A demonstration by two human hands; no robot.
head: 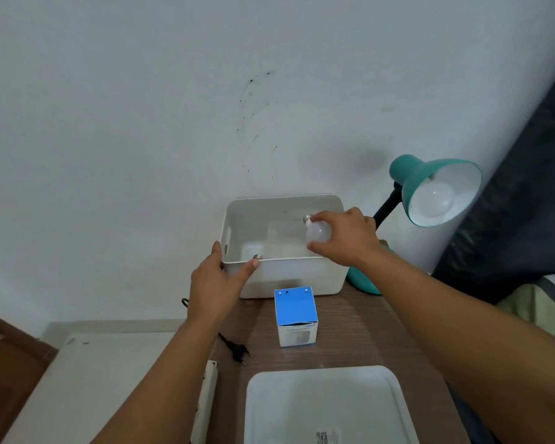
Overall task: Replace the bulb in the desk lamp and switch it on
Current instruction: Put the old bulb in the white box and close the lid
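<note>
A teal desk lamp (430, 184) stands at the table's back right, its shade tilted toward me with a white bulb (436, 203) inside it. My right hand (346, 238) holds a second white bulb (318, 232) over the right part of a white bin (289, 277), its metal base pointing up and left. My left hand (218, 277) grips the bin's front left corner. Just inside that rim shows the metal base of another bulb (257, 257), the rest hidden by the bin wall.
A blue and white bulb box (296, 318) stands upright in front of the bin. A black plug (237, 350) with its cord lies on the wooden table to the left. A white lid (327, 408) lies nearest me, a white power strip (207, 402) at the table's left edge.
</note>
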